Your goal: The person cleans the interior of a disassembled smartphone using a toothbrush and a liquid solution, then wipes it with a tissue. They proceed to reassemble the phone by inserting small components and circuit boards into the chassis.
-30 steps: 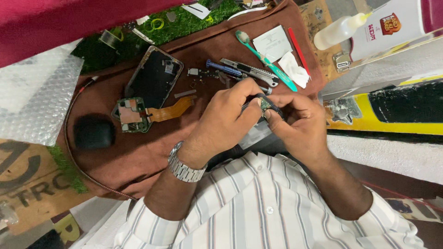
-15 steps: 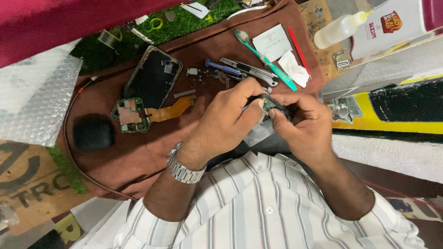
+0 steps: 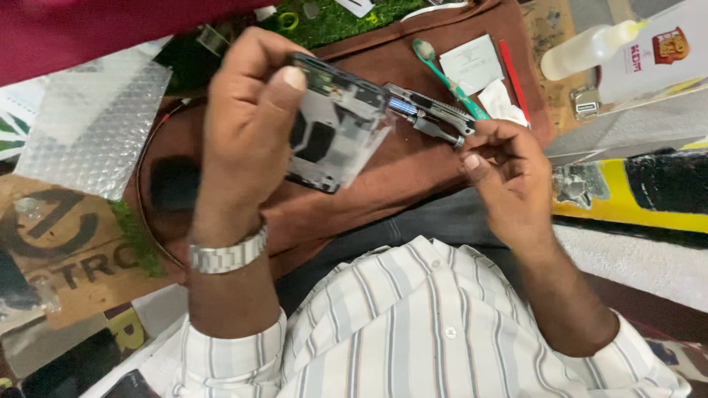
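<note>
My left hand (image 3: 247,125), with a metal watch on its wrist, is raised over the brown work mat (image 3: 413,173) and grips an opened phone body (image 3: 335,125), a dark frame with a pale inner plate, tilted toward me. My right hand (image 3: 505,166) hovers at the mat's right side with its fingers curled and the thumb against the forefinger. Whether a small part sits between them is hidden. Its fingertips are next to the end of a grey and blue utility knife (image 3: 428,112).
A green toothbrush (image 3: 442,70), white cards (image 3: 476,63) and a red strip (image 3: 514,74) lie at the mat's far right. A squeeze bottle (image 3: 586,48) lies beyond. Bubble wrap (image 3: 96,125) and a black round object (image 3: 173,184) are left; a yellow and black box (image 3: 634,191) is right.
The hands, which were together over a small part, have separated. My left hand has moved left and picked up the phone body from the mat. The view is now closer.
</note>
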A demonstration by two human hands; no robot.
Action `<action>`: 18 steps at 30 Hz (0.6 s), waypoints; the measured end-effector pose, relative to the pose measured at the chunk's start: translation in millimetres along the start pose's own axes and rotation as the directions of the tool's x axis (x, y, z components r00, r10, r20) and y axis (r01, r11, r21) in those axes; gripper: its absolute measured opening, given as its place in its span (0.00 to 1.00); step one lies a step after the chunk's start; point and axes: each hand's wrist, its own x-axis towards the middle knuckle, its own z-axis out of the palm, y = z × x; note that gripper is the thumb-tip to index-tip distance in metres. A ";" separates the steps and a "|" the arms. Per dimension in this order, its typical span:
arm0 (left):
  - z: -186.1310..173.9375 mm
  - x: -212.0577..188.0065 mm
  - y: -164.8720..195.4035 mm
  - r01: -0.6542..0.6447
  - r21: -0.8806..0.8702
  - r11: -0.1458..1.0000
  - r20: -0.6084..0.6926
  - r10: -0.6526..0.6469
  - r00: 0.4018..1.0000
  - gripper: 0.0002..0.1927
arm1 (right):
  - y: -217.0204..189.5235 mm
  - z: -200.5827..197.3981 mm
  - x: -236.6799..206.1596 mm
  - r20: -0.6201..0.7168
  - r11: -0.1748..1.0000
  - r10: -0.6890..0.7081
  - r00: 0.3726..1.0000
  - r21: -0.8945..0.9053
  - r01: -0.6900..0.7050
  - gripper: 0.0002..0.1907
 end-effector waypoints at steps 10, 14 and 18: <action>-55.2 -17.3 56.9 0.052 0.270 0.961 0.009 -0.056 0.998 0.11 | 33.3 16.9 7.5 0.104 0.923 -0.024 0.994 -0.379 0.061 0.11; -22.9 -3.3 30.7 0.162 0.566 0.809 0.124 -0.277 0.953 0.10 | 36.0 23.8 9.4 0.156 0.878 -0.012 0.988 -0.472 0.085 0.09; 37.2 2.5 -23.6 0.197 0.730 0.654 0.148 -0.433 0.889 0.11 | 39.6 25.8 10.7 0.142 0.853 -0.019 0.990 -0.515 0.090 0.09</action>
